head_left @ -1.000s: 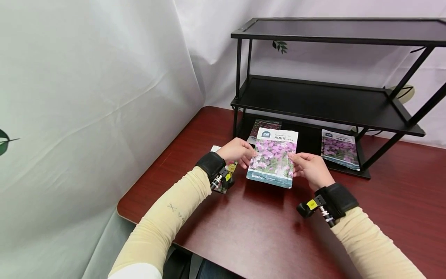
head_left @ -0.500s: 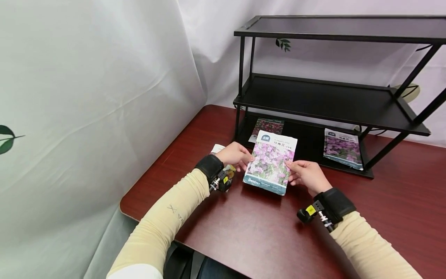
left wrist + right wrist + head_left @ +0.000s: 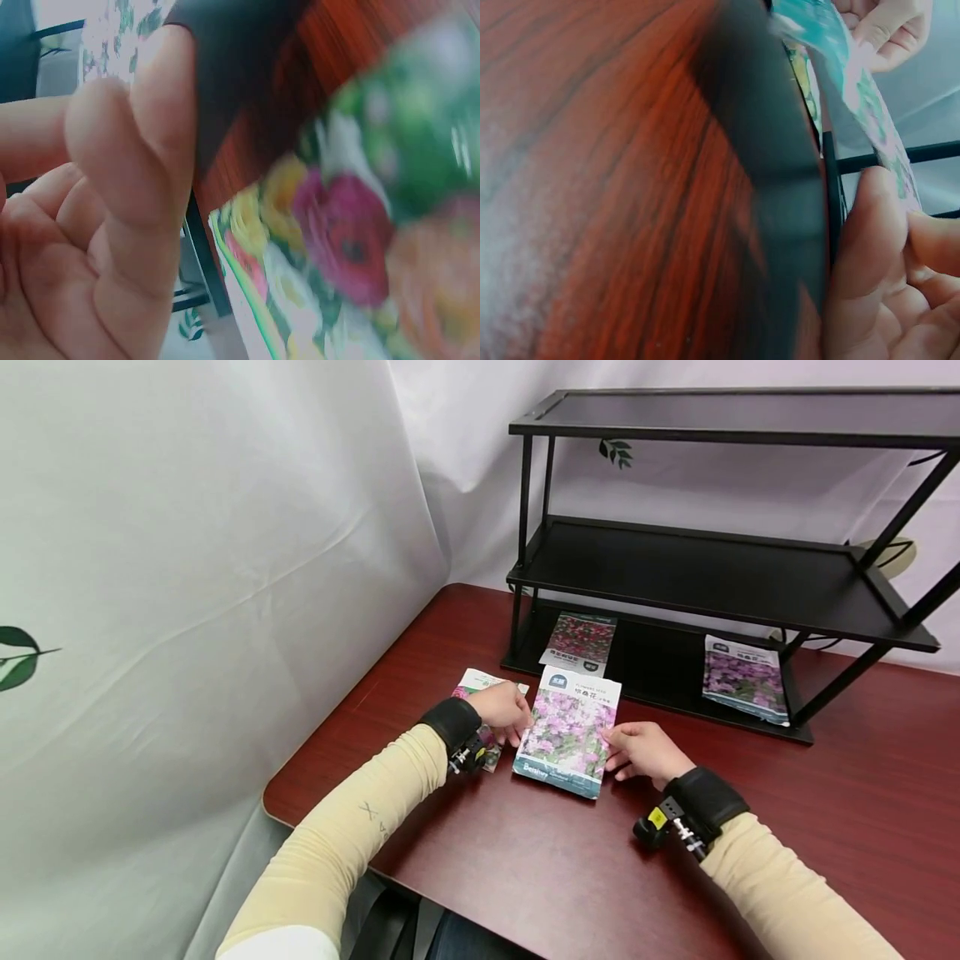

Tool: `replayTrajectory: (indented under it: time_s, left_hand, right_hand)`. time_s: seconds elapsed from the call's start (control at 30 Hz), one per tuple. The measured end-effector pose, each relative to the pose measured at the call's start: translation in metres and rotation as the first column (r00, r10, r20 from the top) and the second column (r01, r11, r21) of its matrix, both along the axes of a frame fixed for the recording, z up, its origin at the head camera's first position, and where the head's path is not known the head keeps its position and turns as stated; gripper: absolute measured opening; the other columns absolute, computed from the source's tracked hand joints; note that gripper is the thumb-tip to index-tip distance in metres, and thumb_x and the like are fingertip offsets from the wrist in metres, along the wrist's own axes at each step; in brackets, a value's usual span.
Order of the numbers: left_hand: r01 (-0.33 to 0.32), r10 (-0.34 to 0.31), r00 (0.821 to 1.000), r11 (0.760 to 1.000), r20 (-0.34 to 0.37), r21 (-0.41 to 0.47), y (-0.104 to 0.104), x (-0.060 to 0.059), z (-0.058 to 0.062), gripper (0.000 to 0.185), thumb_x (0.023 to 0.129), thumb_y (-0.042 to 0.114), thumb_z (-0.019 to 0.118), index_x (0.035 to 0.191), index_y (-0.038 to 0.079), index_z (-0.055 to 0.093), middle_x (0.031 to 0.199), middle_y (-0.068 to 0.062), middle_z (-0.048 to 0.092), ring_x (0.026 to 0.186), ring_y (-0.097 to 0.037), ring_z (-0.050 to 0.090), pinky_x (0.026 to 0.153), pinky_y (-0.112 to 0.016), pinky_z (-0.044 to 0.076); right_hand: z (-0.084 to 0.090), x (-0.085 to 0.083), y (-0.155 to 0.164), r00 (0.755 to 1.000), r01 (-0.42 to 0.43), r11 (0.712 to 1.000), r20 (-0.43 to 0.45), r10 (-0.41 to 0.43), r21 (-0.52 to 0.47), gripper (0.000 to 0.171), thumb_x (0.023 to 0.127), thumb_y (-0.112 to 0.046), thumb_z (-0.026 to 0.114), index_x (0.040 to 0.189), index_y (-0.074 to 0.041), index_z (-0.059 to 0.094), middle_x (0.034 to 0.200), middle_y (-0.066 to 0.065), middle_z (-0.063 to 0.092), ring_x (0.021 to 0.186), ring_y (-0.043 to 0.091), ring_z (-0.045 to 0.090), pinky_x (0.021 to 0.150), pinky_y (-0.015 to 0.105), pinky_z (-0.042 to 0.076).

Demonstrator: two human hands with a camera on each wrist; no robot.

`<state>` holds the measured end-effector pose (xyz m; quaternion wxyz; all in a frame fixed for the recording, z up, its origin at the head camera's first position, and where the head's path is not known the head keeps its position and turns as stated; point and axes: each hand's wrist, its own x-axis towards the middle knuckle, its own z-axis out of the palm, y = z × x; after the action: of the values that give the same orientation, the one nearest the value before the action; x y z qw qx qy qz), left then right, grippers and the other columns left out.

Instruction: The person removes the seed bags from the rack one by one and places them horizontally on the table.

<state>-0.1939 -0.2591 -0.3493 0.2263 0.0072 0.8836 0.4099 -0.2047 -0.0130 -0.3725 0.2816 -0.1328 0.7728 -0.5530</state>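
A flower seed packet (image 3: 566, 731) with pink-purple blossoms and a blue bottom band is held between both hands. My left hand (image 3: 501, 710) pinches its left edge, and my right hand (image 3: 643, 750) pinches its right edge between thumb and fingers. In the right wrist view the packet (image 3: 870, 112) shows nearly edge-on, above the tabletop and its dark shadow. Another packet (image 3: 345, 247), printed with colourful flowers, lies on the table below the left hand, which covers part of it in the head view.
A black three-tier rack (image 3: 705, 572) stands at the back of the reddish-brown table (image 3: 480, 852). On its bottom shelf lie a red-flower packet (image 3: 581, 639) at left and a purple-flower packet (image 3: 744, 681) at right. A pale curtain (image 3: 225, 527) hangs along the left side.
Both hands have brought the held packet down and toward the table's front, slightly left. More of the red-flower packet on the shelf and of the packet below the left hand now shows.
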Motion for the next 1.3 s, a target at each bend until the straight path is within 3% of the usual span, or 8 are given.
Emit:
replayTrajectory:
  time_s: [0.13, 0.23, 0.63, 0.87, 0.97, 1.3]
  left_hand:
    - [0.010, -0.021, 0.998, 0.984, -0.061, -0.179, 0.001, 0.000, 0.001, 0.013, 0.088, 0.009, 0.061, 0.080, 0.002, 0.068, 0.059, -0.008, 0.064, 0.046, -0.013, 0.058, 0.044, -0.023, 0.047]
    - [0.032, -0.058, 0.994, 0.965, -0.094, -0.259, 0.002, -0.001, 0.000, 0.015, 0.086, 0.011, 0.064, 0.074, 0.003, 0.068, 0.060, -0.006, 0.065, 0.048, -0.015, 0.061, 0.044, -0.023, 0.047]
    - [0.077, -0.116, 0.989, 0.932, -0.091, -0.355, 0.006, -0.005, -0.004, 0.021, 0.082, 0.007, 0.064, 0.061, 0.003, 0.068, 0.055, -0.005, 0.064, 0.048, -0.015, 0.063, 0.048, -0.022, 0.050]
    - [0.072, -0.129, 0.987, 0.888, -0.095, -0.454, 0.009, -0.006, -0.007, 0.024, 0.080, 0.007, 0.062, 0.056, 0.006, 0.065, 0.050, -0.001, 0.061, 0.043, -0.010, 0.059, 0.043, -0.021, 0.047]
    - [0.073, -0.133, 0.987, 0.880, -0.096, -0.470, 0.010, -0.006, -0.006, 0.023, 0.079, 0.007, 0.061, 0.056, 0.006, 0.066, 0.051, -0.001, 0.062, 0.043, -0.011, 0.059, 0.042, -0.022, 0.047]
    - [0.080, -0.165, 0.979, 0.846, -0.116, -0.528, 0.010, -0.005, -0.005, 0.027, 0.077, 0.010, 0.064, 0.050, 0.008, 0.061, 0.046, 0.001, 0.055, 0.035, -0.007, 0.048, 0.039, -0.020, 0.041]
  right_hand:
    - [-0.001, -0.001, -0.005, 0.999, -0.041, 0.997, -0.009, 0.042, 0.072, 0.026, 0.096, -0.018, 0.050, 0.093, 0.006, 0.059, 0.065, 0.004, 0.059, 0.055, 0.011, 0.057, 0.050, 0.027, 0.050]
    - [-0.003, -0.002, -0.009, 0.997, -0.054, 0.988, -0.053, 0.063, 0.146, 0.027, 0.096, -0.018, 0.050, 0.086, 0.005, 0.060, 0.060, 0.002, 0.058, 0.051, 0.010, 0.055, 0.049, 0.028, 0.050]
    - [-0.008, -0.012, -0.013, 0.972, -0.092, 0.924, -0.168, 0.164, 0.371, 0.033, 0.093, -0.021, 0.054, 0.067, -0.003, 0.062, 0.052, -0.001, 0.053, 0.046, 0.011, 0.054, 0.046, 0.028, 0.048]
    - [-0.009, -0.017, -0.016, 0.983, -0.100, 0.922, -0.107, 0.150, 0.374, 0.033, 0.090, -0.022, 0.057, 0.062, -0.005, 0.060, 0.050, -0.001, 0.053, 0.043, 0.009, 0.053, 0.043, 0.025, 0.047]
    - [-0.011, -0.019, -0.016, 0.989, -0.092, 0.925, -0.074, 0.128, 0.369, 0.032, 0.090, -0.022, 0.058, 0.062, -0.005, 0.060, 0.049, -0.001, 0.053, 0.042, 0.009, 0.054, 0.043, 0.025, 0.047]
    - [-0.012, -0.021, -0.016, 0.987, -0.088, 0.923, -0.093, 0.132, 0.375, 0.033, 0.089, -0.022, 0.058, 0.060, -0.006, 0.055, 0.046, -0.001, 0.048, 0.041, 0.010, 0.054, 0.042, 0.025, 0.047]
